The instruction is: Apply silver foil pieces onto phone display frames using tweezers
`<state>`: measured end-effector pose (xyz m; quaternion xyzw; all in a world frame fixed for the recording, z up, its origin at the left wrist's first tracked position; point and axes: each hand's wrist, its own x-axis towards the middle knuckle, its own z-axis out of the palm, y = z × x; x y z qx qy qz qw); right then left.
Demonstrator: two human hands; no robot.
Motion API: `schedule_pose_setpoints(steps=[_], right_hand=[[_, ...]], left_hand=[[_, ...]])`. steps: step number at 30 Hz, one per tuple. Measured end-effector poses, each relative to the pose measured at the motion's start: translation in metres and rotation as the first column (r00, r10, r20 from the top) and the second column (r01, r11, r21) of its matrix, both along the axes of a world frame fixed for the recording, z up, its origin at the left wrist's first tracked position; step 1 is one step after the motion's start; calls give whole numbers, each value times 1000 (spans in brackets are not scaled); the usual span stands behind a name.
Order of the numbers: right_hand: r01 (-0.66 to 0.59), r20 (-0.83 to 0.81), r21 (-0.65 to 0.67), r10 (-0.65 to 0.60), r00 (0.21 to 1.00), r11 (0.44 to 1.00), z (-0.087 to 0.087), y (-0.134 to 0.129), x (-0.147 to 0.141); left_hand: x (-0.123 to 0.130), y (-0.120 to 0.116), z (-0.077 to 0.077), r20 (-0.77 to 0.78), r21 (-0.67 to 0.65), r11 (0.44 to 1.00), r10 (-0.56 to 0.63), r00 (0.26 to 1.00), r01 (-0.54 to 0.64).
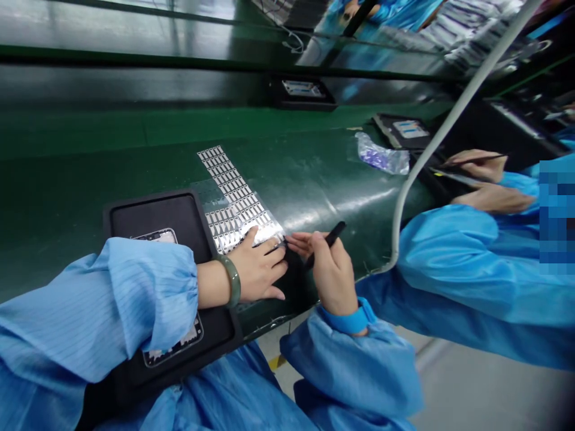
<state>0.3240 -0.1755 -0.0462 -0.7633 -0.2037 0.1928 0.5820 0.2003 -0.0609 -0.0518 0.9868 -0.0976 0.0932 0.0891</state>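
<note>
My left hand (258,269), with a green bangle at the wrist, lies with its fingers spread over the lower end of a sheet of small silver-and-black stickers (236,185). Beside it, my right hand (332,269) grips slim black tweezers (336,233) near the sheet's lower right corner. The fingers partly hide the tweezers' tips. Under my left forearm is a black tray (153,206) holding a phone frame (164,235), mostly covered by my blue sleeve.
A clear plastic bag (381,157) lies on the green bench (309,173). Farther back sit black trays (303,99) with parts. At the right, a co-worker's hands (485,179) hold a thin tool. A grey hose (449,131) crosses between us.
</note>
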Motion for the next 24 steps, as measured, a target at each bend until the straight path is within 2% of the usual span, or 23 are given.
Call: schedule_pose_setpoints(steps=[4, 8, 11, 14, 16, 20, 24], right_hand=[[-24, 78, -121, 33, 996, 992, 8, 0, -6], [-28, 40, -177, 36, 999, 984, 14, 3, -9], [-4, -48, -140, -3, 999, 990, 17, 7, -10], [-7, -246, -51, -6, 969, 999, 19, 9, -4], [24, -323, 13, -19, 946, 1000, 19, 9, 2], [87, -246, 63, -69, 967, 994, 14, 7, 9], [-42, -130, -86, 31, 991, 995, 12, 3, 0]], left_hand=[[0, 0, -1, -20, -1, 1000, 1, 1000, -1], [0, 1, 0, -25, -5, 1000, -7, 1000, 7], [-1, 2, 0, -23, -8, 1000, -6, 1000, 5], [-2, 2, 1, -21, -9, 1000, 5, 1000, -5], [-3, 2, 1, -19, -9, 1000, 10, 1000, -10], [-2, 1, 0, -19, -9, 1000, 9, 1000, -9], [-2, 1, -1, -29, -11, 1000, 4, 1000, -4]])
